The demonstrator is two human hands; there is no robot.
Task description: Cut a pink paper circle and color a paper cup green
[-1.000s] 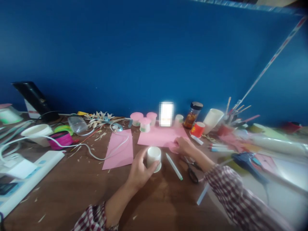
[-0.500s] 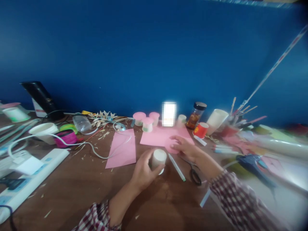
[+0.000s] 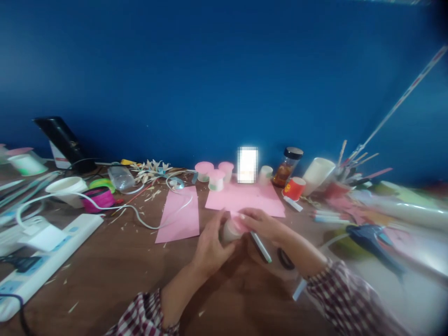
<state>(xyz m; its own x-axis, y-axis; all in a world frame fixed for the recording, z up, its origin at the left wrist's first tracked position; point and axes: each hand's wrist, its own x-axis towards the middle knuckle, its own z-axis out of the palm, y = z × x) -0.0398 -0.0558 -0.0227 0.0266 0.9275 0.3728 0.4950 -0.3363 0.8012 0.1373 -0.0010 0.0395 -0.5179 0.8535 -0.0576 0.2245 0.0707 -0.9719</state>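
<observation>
My left hand (image 3: 209, 245) is wrapped round a small pale paper cup (image 3: 229, 232) low over the table. My right hand (image 3: 264, 225) holds a pink paper disc (image 3: 239, 222) against the top end of that cup, fingers closed at its edge. Just under the right hand lies a white marker (image 3: 262, 248) with a green tip. Beside it is a pair of scissors (image 3: 285, 259), mostly hidden by the right forearm. Behind the hands is a pink paper sheet (image 3: 245, 199), and to the left a second pink sheet (image 3: 178, 217).
Three cups topped with pink discs (image 3: 216, 181) stand at the back. A red paper cup (image 3: 294, 188) and a dark-lidded jar (image 3: 285, 168) are back right. A glue gun (image 3: 374, 245) lies right. At left are a power strip (image 3: 66, 245), a white cable and a magenta tape roll (image 3: 99, 199).
My right hand has brought the pink disc from the sheet's edge to the cup. My left hand has tilted the cup towards it.
</observation>
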